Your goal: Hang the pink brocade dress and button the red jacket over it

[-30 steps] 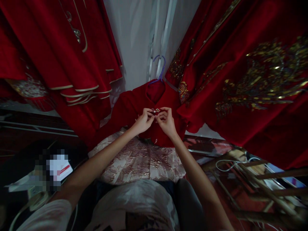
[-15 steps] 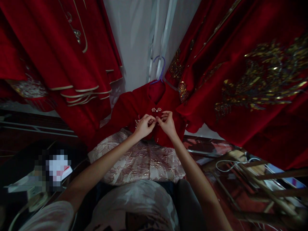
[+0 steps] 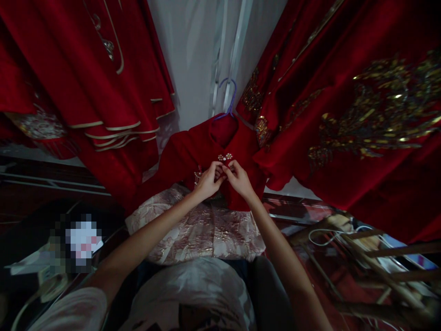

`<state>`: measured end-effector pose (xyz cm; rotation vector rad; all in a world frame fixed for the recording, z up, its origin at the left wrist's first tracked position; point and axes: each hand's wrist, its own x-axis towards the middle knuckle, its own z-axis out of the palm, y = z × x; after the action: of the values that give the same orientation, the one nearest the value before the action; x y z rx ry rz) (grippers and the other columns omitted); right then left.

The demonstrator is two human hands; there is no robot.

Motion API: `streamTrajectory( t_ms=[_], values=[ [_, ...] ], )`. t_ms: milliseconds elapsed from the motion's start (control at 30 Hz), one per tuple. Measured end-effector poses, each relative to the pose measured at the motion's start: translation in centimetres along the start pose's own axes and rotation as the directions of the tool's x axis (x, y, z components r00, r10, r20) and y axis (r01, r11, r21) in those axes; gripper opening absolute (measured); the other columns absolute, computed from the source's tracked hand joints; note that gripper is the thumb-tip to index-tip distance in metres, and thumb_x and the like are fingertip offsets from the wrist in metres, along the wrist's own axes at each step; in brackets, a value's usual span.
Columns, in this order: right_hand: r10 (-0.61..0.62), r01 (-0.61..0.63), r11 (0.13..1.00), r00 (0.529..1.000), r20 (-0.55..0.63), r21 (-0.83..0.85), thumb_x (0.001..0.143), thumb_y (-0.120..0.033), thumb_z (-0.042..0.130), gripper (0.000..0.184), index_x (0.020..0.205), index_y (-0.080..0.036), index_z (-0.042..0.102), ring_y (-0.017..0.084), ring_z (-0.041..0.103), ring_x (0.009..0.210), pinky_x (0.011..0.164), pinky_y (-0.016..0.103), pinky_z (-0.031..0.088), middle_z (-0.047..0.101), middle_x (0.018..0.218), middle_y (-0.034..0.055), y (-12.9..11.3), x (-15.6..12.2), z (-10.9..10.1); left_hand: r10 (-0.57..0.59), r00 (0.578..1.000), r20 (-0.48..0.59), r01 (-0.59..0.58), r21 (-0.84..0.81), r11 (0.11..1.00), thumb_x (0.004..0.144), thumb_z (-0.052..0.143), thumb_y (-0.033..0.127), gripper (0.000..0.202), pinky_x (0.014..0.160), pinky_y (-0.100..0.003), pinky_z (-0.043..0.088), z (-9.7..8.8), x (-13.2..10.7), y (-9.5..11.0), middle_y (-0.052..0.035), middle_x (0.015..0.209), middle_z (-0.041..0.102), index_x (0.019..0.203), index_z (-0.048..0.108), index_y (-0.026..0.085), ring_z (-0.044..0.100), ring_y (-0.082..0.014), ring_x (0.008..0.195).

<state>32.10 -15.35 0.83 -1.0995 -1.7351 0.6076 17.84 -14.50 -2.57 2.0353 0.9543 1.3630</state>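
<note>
A small red velvet jacket (image 3: 188, 154) hangs on a purple hanger (image 3: 228, 99) in front of me. A pearl clasp (image 3: 224, 157) near its collar is fastened. Just below that clasp, my left hand (image 3: 207, 180) and my right hand (image 3: 237, 180) meet at the jacket's front opening. Both pinch the fabric edges, fingertips pressed together around a second fastening that the fingers hide. A cream and gold brocade skirt (image 3: 196, 230) hangs under the jacket.
Red embroidered garments hang close on the left (image 3: 89, 82) and right (image 3: 361, 119), with a white wall (image 3: 193, 55) between them. Wooden chair parts and a white cable (image 3: 344, 239) lie at the lower right. Papers (image 3: 79, 239) lie at the lower left.
Both hands have moved down from the pearl clasp, which now shows fastened above them, to a spot lower on the jacket front.
</note>
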Motion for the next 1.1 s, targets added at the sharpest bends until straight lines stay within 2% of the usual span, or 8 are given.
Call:
streamTrajectory(
  t_ms=[200, 367, 500, 700, 833, 933, 1033, 1100],
  values=[
    [-0.018, 0.020, 0.997, 0.999, -0.027, 0.075, 0.087, -0.052, 0.050, 0.031, 0.077, -0.022, 0.046, 0.013, 0.052, 0.065, 0.061, 0.024, 0.044, 0.052, 0.070, -0.0018, 0.1, 0.2, 0.1, -0.044, 0.999, 0.004, 0.044, 0.001, 0.999, 0.089, 0.051, 0.032, 0.011, 0.066, -0.021, 0.048, -1.1, -0.4, 1.1, 0.0009, 0.079, 0.058, 0.090, 0.051, 0.021, 0.058, -0.0106, 0.072],
    [-0.006, 0.004, 0.991, 1.000, 0.011, 0.131, 0.089, -0.051, 0.046, 0.029, 0.080, -0.023, 0.046, 0.012, 0.052, 0.065, 0.058, 0.023, 0.045, 0.051, 0.072, -0.0018, 0.3, 0.5, 0.5, 0.026, 0.991, -0.130, -0.011, 0.114, 0.993, 0.085, 0.052, 0.026, 0.020, 0.071, -0.024, 0.047, -2.4, -0.5, 1.8, -0.0038, 0.090, 0.056, 0.068, 0.045, 0.018, 0.057, -0.0135, 0.084],
    [0.004, -0.002, 0.994, 1.000, -0.018, 0.108, 0.083, -0.044, 0.055, 0.025, 0.086, -0.022, 0.044, 0.012, 0.054, 0.067, 0.059, 0.024, 0.046, 0.053, 0.078, -0.0009, 0.7, 0.4, 1.0, -0.007, 0.991, -0.134, 0.004, -0.022, 1.000, 0.078, 0.057, 0.019, 0.021, 0.067, -0.022, 0.049, -2.7, -0.7, 1.5, -0.0052, 0.099, 0.057, 0.066, 0.040, 0.018, 0.059, -0.0149, 0.092],
    [-0.079, 0.077, 0.992, 0.997, -0.014, -0.103, 0.068, -0.029, 0.067, 0.049, 0.105, -0.021, 0.036, 0.015, 0.053, 0.078, 0.068, 0.031, 0.051, 0.048, 0.100, 0.0056, 2.2, -1.1, 2.0, -0.199, 0.980, -0.018, 0.184, -0.308, 0.933, 0.085, 0.051, 0.026, 0.011, 0.062, -0.025, 0.055, -2.5, -2.2, -0.5, -0.0050, 0.106, 0.059, 0.091, 0.046, 0.019, 0.063, -0.0101, 0.075],
    [-0.119, 0.115, 0.949, 0.993, 0.004, -0.293, 0.058, -0.021, 0.069, 0.067, 0.115, -0.018, 0.034, 0.027, 0.048, 0.107, 0.089, 0.042, 0.049, 0.040, 0.116, 0.0135, 3.0, -1.9, 2.5, -0.142, 0.942, -0.305, 0.137, -0.039, 0.990, 0.080, 0.057, 0.021, 0.018, 0.075, -0.028, 0.054, -3.4, -2.6, -2.7, -0.0052, 0.101, 0.057, 0.096, 0.051, 0.019, 0.059, -0.0128, 0.088],
    [-0.052, 0.012, 0.946, 0.992, -0.116, -0.325, 0.065, -0.015, 0.057, 0.049, 0.109, -0.017, 0.036, 0.027, 0.051, 0.103, 0.089, 0.043, 0.047, 0.044, 0.110, 0.0141, 3.9, -1.9, 2.7, -0.178, 0.881, -0.439, 0.237, 0.083, 0.968, 0.068, 0.069, 0.021, 0.038, 0.071, -0.027, 0.053, -4.0, -2.5, -5.1, -0.0063, 0.105, 0.051, 0.101, 0.050, 0.018, 0.058, -0.0136, 0.086],
    [0.095, -0.137, 0.972, 0.973, -0.211, -0.191, 0.068, -0.017, 0.048, 0.033, 0.099, -0.021, 0.037, 0.020, 0.055, 0.078, 0.076, 0.037, 0.047, 0.050, 0.092, 0.0058, 4.8, -1.4, 2.5, -0.307, 0.883, -0.355, 0.329, 0.001, 0.944, 0.068, 0.071, 0.028, 0.039, 0.060, -0.024, 0.050, -4.0, -2.5, -7.2, -0.0031, 0.095, 0.054, 0.097, 0.047, 0.017, 0.059, -0.0097, 0.068],
    [0.167, -0.185, 0.982, 0.949, -0.266, -0.042, 0.067, -0.023, 0.051, 0.029, 0.092, -0.023, 0.037, 0.018, 0.054, 0.075, 0.073, 0.033, 0.046, 0.050, 0.085, 0.0019, 5.4, -1.1, 2.0, -0.332, 0.898, -0.288, 0.327, -0.065, 0.943, 0.071, 0.069, 0.031, 0.035, 0.059, -0.023, 0.048, -3.8, -2.6, -8.0, -0.0005, 0.085, 0.057, 0.094, 0.046, 0.017, 0.059, -0.0090, 0.063]
  ],
)
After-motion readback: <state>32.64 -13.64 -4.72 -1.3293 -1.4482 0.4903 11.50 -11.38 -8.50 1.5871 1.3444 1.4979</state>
